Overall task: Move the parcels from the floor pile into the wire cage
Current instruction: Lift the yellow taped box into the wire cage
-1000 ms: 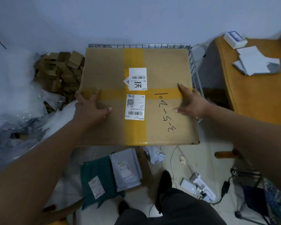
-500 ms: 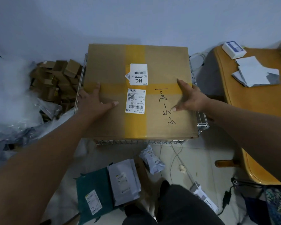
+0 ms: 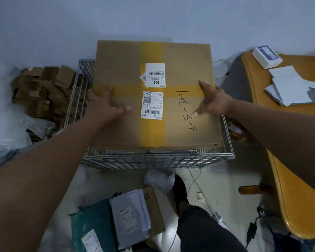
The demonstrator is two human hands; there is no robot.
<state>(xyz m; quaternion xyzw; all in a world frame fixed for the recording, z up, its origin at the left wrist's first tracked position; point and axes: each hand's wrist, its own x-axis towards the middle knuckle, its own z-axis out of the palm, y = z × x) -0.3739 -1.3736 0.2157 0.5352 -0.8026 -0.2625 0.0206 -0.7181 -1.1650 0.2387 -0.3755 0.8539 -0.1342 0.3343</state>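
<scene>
A large brown cardboard box (image 3: pixel 120 70) with yellow tape and white shipping labels lies over the wire cage (image 3: pixel 153 160) and covers most of its opening. Its near edge sits just behind the cage's front rim, and its far end rises above the back rim. My left hand (image 3: pixel 104 104) lies on the box's left edge with fingers spread and thumb on top. My right hand (image 3: pixel 213 100) lies on the right edge the same way. On the floor below are a teal mailer (image 3: pixel 91 220), a grey mailer (image 3: pixel 129 215), a small brown box (image 3: pixel 155 202) and a white bag (image 3: pixel 158 179).
A heap of small cardboard boxes (image 3: pixel 42 88) and plastic bags (image 3: pixel 5 124) lies left of the cage. A wooden table (image 3: pixel 289 142) with papers stands at the right. Cables and a plug run across the floor near my leg (image 3: pixel 198 230).
The box has moved away from me and down over the cage. The cage's front wall and left side now show. Both hands have stayed on the box's edges.
</scene>
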